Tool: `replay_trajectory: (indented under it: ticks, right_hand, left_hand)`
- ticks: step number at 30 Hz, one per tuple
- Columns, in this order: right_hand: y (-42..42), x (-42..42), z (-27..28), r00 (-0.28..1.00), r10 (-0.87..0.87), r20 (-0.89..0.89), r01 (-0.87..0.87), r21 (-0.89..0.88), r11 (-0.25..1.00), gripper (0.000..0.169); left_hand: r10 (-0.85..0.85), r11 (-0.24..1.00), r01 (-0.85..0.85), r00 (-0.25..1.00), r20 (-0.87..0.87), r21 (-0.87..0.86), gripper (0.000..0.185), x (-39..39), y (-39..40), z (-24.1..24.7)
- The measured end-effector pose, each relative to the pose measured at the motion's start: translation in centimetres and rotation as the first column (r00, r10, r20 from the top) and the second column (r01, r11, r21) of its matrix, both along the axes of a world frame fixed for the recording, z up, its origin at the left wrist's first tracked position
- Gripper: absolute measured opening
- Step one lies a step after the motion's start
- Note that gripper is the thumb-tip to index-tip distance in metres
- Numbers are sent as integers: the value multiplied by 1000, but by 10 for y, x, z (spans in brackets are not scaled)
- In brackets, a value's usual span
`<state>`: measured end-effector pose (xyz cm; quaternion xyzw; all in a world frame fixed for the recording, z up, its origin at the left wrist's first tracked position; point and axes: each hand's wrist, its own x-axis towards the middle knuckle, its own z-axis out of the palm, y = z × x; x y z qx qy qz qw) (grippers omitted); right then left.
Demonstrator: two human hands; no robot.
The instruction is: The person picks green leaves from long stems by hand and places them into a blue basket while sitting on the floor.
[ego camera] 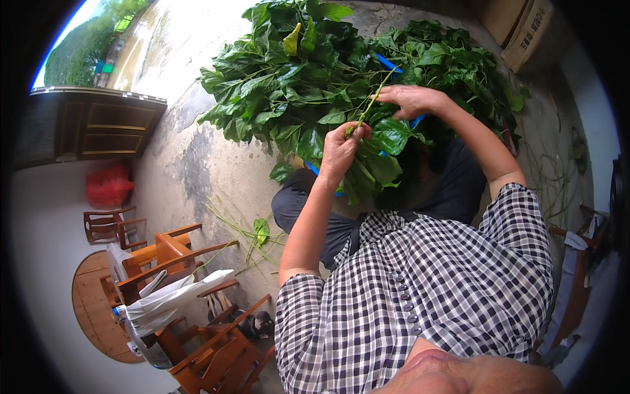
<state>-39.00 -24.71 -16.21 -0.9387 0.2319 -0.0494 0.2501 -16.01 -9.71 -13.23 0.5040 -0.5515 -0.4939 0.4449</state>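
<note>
My left hand [342, 150] pinches a thin green stem [378, 93] near its lower end, and the stem slants up to the right. Most of its visible length looks bare of leaves. Close to the stem's middle is my right hand [416, 101], fingers stretched toward it and thumb apart; whether the fingertips touch it is unclear. A large heap of leafy green branches [290, 83] lies in front of me, with one yellow leaf [292, 39] on top. Broad loose leaves [374, 167] hang below my left hand. Blue strips [389, 63] of something show between the leaves.
Bare stems and a leaf [261, 231] lie on the concrete floor [172, 162] to my left. Wooden chairs [172, 256], a round wooden tabletop [93, 305] and a red bag [109, 184] are further left. A dark animal [261, 322] is by the chairs. Cardboard boxes [529, 34] stand far right.
</note>
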Motion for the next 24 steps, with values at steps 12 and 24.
replay_trajectory:
  ticks: [12, 24]
  right_hand:
    - [95, 68, 11, 735, -349, 582, 256, 239, 937, 20]
    - [140, 74, 111, 595, -327, 734, 128, 315, 940, 22]
  left_hand:
    - [-15, 864, 444, 493, 870, -237, 3, -11, 6, -27]
    - [-252, 887, 393, 853, 458, -244, 28, 7, 68, 31]
